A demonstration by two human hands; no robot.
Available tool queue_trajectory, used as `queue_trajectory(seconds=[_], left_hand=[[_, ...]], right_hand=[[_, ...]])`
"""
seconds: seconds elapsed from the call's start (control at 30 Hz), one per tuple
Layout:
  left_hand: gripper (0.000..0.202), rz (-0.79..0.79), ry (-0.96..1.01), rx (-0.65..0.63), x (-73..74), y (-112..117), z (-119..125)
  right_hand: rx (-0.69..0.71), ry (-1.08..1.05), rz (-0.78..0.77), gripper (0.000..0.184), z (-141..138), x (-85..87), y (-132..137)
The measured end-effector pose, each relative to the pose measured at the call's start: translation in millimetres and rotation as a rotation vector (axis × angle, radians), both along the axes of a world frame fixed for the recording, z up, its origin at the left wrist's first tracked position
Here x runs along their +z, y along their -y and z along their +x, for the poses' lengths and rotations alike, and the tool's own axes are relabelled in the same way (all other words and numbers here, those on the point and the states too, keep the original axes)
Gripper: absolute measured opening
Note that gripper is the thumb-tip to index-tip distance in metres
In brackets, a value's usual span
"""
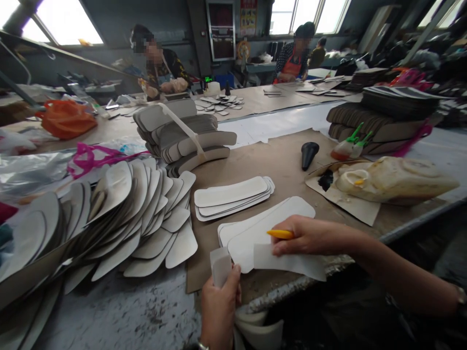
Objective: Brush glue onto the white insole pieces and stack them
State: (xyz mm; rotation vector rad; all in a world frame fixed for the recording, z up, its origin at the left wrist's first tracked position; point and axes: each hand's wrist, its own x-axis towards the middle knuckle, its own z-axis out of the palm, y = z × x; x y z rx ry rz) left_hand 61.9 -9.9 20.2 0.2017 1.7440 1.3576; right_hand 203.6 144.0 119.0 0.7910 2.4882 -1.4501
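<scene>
My left hand is closed on a small stack of whitish strips at the table's front edge, thumb pressed along them. My right hand is closed round a yellow pointed tool, its tip facing left. Under those fingers lies a thin translucent white strip, partly over a stack of white rounded panels; whether the fingers pinch it too I cannot tell. Just behind is another short stack of white panels. Brown sheeting covers this part of the table.
A spread of grey-white panels fills the left side. Behind stands a strapped bundle of panels. To the right are a black tapered object, green-tipped bottles and a stained plastic container. Other people work across the table.
</scene>
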Motion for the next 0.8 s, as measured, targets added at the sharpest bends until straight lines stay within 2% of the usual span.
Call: queue_trajectory(seconds=[0.17, 0.3, 0.43, 0.63, 0.8], left_hand=[[0.039, -0.014, 0.013, -0.017, -1.6, 2.1, -5.5], [0.037, -0.040, 0.029, -0.025, 5.0, 2.3, -12.5], [0.036, -0.053, 0.044, -0.050, 9.6, 0.8, -17.2], [0.039, -0.045, -0.004, -0.106, 14.7, 0.3, -19.3], [0.044, -0.080, 0.002, -0.020, 11.9, -6.8, -15.8]], right_hand=[[0.187, 0.133, 0.167, 0.021, -46.8, -11.8, -6.6], [0.268, 0.209, 0.246, 0.021, -66.3, -24.6, -13.6], [0.296, 0.235, 0.313, 0.021, -73.2, -30.7, -15.1], [0.324, 0.239, 0.331, 0.021, -77.0, -29.4, -12.8], [0.329, 0.258, 0.361, 0.023, -78.0, -30.3, -12.4]])
